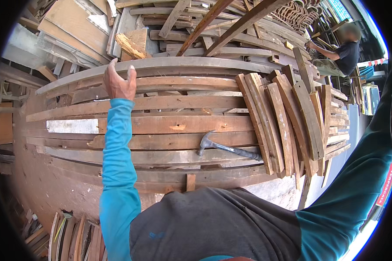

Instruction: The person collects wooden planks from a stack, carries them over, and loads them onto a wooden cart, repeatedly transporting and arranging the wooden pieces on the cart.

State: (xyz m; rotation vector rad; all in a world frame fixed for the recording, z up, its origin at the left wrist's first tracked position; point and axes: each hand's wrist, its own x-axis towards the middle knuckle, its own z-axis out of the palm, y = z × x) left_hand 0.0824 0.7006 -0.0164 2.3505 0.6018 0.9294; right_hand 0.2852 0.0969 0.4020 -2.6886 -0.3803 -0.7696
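Note:
My left hand [119, 82] reaches out to the far long wooden beam [183, 62], its thumb and fingers spread apart. The fingertips lie over that beam's near side; whether they press on it I cannot tell. Below the hand, several long planks [174, 102] lie side by side, one with a white-painted end [72, 126]. A claw hammer [228, 148] with a dark handle rests on the planks, its head to the left. My right arm [357, 169] stretches up along the right edge, and its hand is outside the picture.
Shorter boards [287, 122] lie crosswise on the right end of the planks. Two slanting posts [244, 27] stand beyond the far beam, before more stacked timber. Sheets of board [76, 26] lean at the far left. Another person [346, 50] sits at the far right.

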